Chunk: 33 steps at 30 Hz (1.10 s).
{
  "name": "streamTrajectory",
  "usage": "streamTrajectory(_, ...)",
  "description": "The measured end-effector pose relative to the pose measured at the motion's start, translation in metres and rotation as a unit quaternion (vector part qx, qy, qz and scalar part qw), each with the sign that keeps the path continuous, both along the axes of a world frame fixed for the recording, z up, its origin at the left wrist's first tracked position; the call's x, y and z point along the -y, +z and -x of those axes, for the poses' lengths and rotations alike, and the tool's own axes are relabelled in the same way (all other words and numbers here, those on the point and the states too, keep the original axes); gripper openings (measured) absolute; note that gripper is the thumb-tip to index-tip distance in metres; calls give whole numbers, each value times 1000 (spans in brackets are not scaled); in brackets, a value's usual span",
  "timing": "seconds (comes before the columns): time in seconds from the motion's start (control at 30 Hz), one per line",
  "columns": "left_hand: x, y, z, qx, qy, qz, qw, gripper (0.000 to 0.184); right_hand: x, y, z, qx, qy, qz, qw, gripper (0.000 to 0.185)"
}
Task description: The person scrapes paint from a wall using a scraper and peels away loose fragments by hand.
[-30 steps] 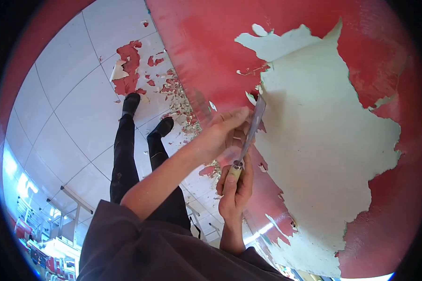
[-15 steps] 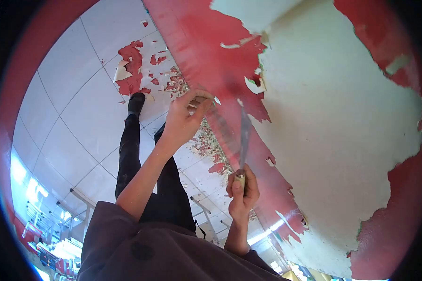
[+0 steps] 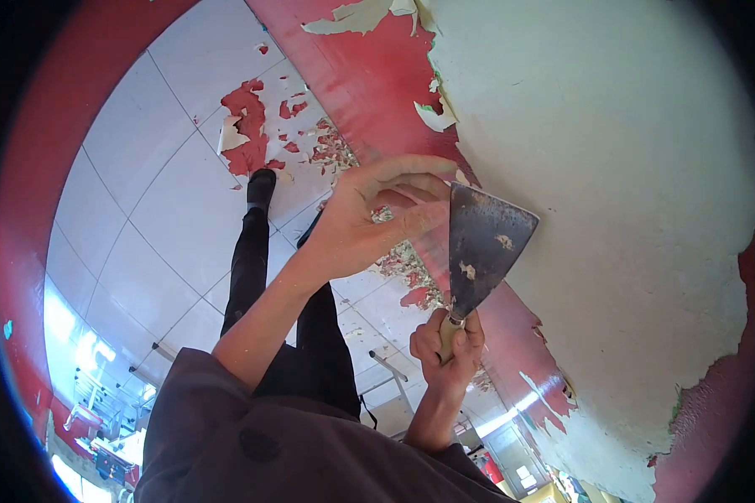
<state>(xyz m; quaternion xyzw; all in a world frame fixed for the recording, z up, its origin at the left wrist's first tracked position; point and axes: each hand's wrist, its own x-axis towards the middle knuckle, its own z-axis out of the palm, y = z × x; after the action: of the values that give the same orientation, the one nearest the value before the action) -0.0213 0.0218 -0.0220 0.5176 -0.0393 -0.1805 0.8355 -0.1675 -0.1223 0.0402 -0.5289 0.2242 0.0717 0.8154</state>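
My right hand (image 3: pixel 449 344) is closed around the pale handle of a scraper (image 3: pixel 488 243), whose wide dark blade points up and carries small flakes. At the left edge of the blade is my left hand (image 3: pixel 377 210), its thumb and fingers apart in a curved shape. A small pale chip (image 3: pixel 461 178) shows between its fingertips and the blade's upper corner. Beyond the blade lies a large pale bare patch (image 3: pixel 604 210) on the red wall (image 3: pixel 369 92), with ragged edges. A curled flake (image 3: pixel 434 116) hangs at the patch's left edge.
Red and pale peelings (image 3: pixel 247 126) and crumbs (image 3: pixel 407 268) lie on the tiled floor (image 3: pixel 143 168) along the wall's base. My shoe (image 3: pixel 261 188) stands beside the peelings. Metal frames (image 3: pixel 386 369) and assorted items are at the bottom edge.
The scraper's blade has turned from edge-on to flat toward the camera. My left hand moved away from the blade, then back to its edge. The view has shifted, so the patch appears higher.
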Motion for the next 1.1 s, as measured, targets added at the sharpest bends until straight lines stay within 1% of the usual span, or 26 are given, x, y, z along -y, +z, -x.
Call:
streamTrajectory(0.07,4,0,2,-25,-15,43,999,36,3,2,3,-25,-26,-63,997,48)
streamTrajectory(0.1,7,0,2,-26,-14,43,999,36,4,2,4,-26,-26,-63,997,48)
streamTrajectory(0.17,11,0,2,-103,7,118,988,33,7,2,6,-38,-14,-55,998,50)
streamTrajectory(0.27,11,2,-1,-138,7,127,982,30,10,-2,10,-36,9,-52,998,50)
streamTrajectory(0.4,11,-12,2,-121,6,122,985,28,10,-3,10,-42,3,-58,997,49)
streamTrajectory(0.47,13,-21,5,-156,3,180,971,24,10,-3,10,-48,13,-39,998,48)
streamTrajectory(0.5,12,-25,5,-157,3,180,971,24,10,-3,10,-48,12,-39,998,48)
streamTrajectory(0.57,9,-32,4,-274,52,282,918,25,11,-2,12,-31,24,-45,998,48)
streamTrajectory(0.6,6,-33,2,-274,53,282,918,25,12,-1,12,-31,25,-45,998,48)
streamTrajectory(0.67,2,-34,-2,-190,49,120,973,27,13,1,13,-40,19,-47,998,49)
streamTrajectory(0.7,4,-36,-2,-190,49,121,973,27,12,2,12,-41,20,-46,998,49)
streamTrajectory(0.73,7,-38,-2,-140,59,21,988,30,11,2,12,-36,15,-11,999,49)
streamTrajectory(0.77,8,-40,-1,-88,67,-79,991,34,11,3,11,-29,10,24,999,50)
streamTrajectory(0.8,8,-43,2,-88,68,-79,991,34,10,2,10,-30,11,24,999,50)
streamTrajectory(0.83,8,-45,7,0,36,-147,988,34,10,2,10,-14,16,91,996,50)
streamTrajectory(0.87,8,-45,11,87,3,-213,973,34,9,2,9,1,21,158,987,50)
streamTrajectory(0.9,8,-42,15,85,4,-212,973,34,8,4,7,0,22,159,987,50)
streamTrajectory(0.97,11,-29,21,23,-108,-164,980,28,3,8,1,12,-10,249,968,50)
streamTrajectory(1.0,11,-17,18,21,-107,-161,981,28,1,10,-1,11,-8,252,968,50)
streamTrajectory(1.03,9,-2,12,-55,-198,-175,963,25,0,11,-3,12,-12,268,963,50)
streamTrajectory(1.07,9,7,9,-130,-286,-186,931,23,0,12,-4,12,-17,284,959,49)
streamTrajectory(1.1,11,9,10,-84,-269,-221,934,21,2,12,-3,12,-15,287,958,49)
